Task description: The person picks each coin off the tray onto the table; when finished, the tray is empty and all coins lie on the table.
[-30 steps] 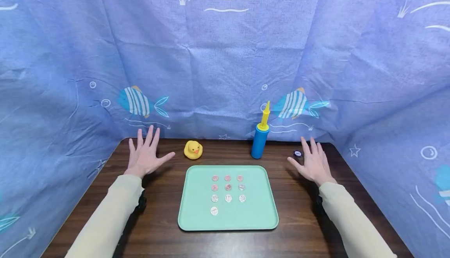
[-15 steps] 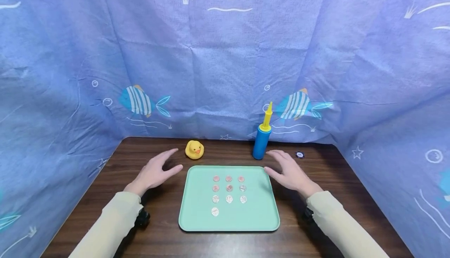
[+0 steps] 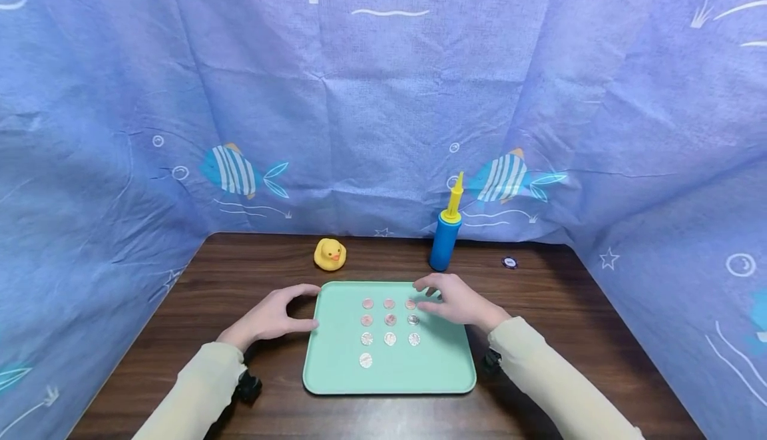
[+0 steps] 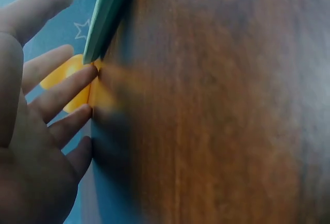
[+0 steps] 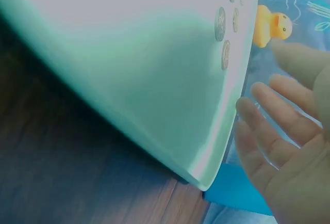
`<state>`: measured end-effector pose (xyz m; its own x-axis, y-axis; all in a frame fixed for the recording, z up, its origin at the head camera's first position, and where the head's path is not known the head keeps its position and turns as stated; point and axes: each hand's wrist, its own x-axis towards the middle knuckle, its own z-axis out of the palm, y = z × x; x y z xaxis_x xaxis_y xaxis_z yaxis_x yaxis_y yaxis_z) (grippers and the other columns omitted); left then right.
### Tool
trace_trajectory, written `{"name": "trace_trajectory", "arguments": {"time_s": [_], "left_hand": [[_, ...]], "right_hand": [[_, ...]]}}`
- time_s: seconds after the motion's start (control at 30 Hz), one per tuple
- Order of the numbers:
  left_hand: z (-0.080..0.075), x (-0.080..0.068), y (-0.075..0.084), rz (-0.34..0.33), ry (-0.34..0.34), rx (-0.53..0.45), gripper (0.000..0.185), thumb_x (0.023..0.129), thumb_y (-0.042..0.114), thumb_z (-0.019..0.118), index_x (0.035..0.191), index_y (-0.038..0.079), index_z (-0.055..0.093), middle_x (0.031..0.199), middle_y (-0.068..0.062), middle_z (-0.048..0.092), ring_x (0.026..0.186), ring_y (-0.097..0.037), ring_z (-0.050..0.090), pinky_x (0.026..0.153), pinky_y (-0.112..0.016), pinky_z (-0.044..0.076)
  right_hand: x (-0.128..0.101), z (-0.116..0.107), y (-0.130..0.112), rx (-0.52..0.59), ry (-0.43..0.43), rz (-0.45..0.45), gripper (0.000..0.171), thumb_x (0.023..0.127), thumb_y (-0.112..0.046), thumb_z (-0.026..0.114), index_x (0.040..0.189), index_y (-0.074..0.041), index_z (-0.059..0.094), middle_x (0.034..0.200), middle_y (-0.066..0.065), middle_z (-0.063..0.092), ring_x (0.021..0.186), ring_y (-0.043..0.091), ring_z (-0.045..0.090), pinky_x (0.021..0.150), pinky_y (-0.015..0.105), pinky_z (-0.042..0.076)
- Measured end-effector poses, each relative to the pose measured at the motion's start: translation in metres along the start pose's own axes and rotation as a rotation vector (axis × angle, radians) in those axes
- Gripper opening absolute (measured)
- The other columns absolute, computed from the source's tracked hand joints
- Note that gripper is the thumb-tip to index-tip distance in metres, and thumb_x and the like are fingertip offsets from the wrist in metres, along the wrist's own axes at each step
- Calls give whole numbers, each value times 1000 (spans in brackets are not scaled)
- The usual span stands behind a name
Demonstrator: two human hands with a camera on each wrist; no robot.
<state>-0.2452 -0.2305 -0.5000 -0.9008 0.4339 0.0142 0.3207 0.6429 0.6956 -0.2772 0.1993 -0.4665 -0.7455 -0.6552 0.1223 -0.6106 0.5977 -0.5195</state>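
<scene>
Since half a second before, both hands had moved inward: the left hand (image 3: 272,315), fingers relaxed and holding nothing, lay at the left edge of the tray (image 3: 335,373), and the right hand (image 3: 454,301), fingers loosely bent and empty, hovered over the tray's far right corner beside the coins (image 3: 389,321). Counted on the table (image 3: 539,360): one tray at centre, ten coins, one duck (image 3: 329,254), one pump (image 3: 445,240), one small dark disc (image 3: 509,262). The right wrist view showed the tray's underside edge; the disc appeared only in the head view.
</scene>
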Motion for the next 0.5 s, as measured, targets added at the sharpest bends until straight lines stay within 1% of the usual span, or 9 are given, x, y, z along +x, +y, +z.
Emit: {"name": "trace_trajectory", "arguments": {"time_s": [0.07,0.2,0.27,0.33,0.5], "left_hand": [[0,-1,-2,-9,-8,5,74,86,50,86,148,19,60,150,-1,59,146,-31,48,116,-58,40],[0,-3,-6,-18,-31,2,75,83,50,88,146,20,61,158,-11,52,151,-39,39,117,-63,37],[0,-3,-8,-25,-39,-2,74,83,50,88,145,22,62,161,-15,47,152,-41,36,117,-65,36],[0,-4,-9,-28,-46,-12,73,83,50,89,145,22,62,162,-16,45,153,-42,35,118,-66,34],[1,-3,-11,-12,-53,-10,71,83,50,88,143,24,63,161,-17,46,153,-43,34,118,-67,33]], "right_hand": [[5,1,0,-7,-24,1,39,100,-23,75,130,1,70,125,14,73,104,28,72,88,43,61],[12,4,-1,2,-47,15,34,97,-16,79,126,0,73,122,12,75,102,26,73,89,43,61],[15,5,-1,4,-60,4,32,95,-12,80,124,1,74,121,12,75,102,27,73,89,43,61],[17,8,-1,2,-76,1,31,94,-10,80,124,-1,75,121,11,76,102,26,73,89,41,61],[23,14,0,-9,-93,-8,29,93,-7,81,122,-5,77,120,7,77,103,22,73,90,37,61]]}}
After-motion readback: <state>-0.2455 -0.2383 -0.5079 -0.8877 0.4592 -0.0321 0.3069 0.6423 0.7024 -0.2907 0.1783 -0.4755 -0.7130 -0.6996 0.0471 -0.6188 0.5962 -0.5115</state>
